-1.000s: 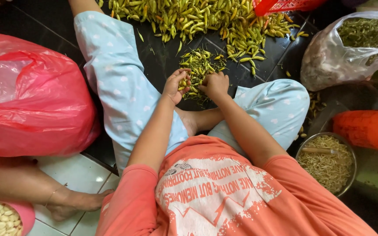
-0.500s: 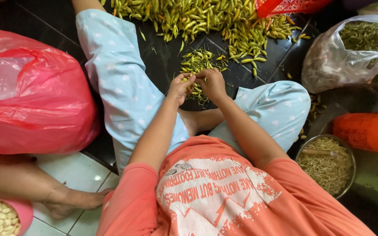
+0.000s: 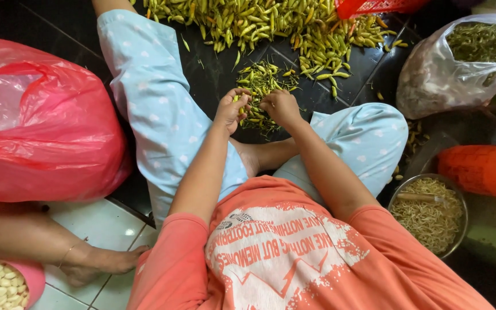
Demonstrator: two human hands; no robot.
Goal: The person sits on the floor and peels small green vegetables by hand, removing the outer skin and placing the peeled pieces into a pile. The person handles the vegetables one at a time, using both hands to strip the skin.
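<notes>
My left hand [image 3: 232, 109] and my right hand [image 3: 281, 106] meet over a small pile of green-yellow chili peppers [image 3: 263, 80] on the dark floor between my legs. The left hand's fingers pinch one yellow-green chili [image 3: 241, 103]. The right hand's fingers are curled close to it, and what they grip is hidden. A large heap of the same chilies [image 3: 259, 20] lies farther ahead. I sit on the floor in light blue trousers and an orange shirt.
A big red plastic bag [image 3: 41, 120] lies at the left. A clear bag of green stems [image 3: 460, 63] sits at the right, with an orange object [image 3: 483, 169] and a metal bowl of stems [image 3: 429, 212] below it. Another person's foot [image 3: 96, 264] and a pink bowl of garlic cloves [image 3: 4, 284] are bottom left.
Both hands have lifted slightly off the small pile and drawn together, with the left hand now pinching a chili.
</notes>
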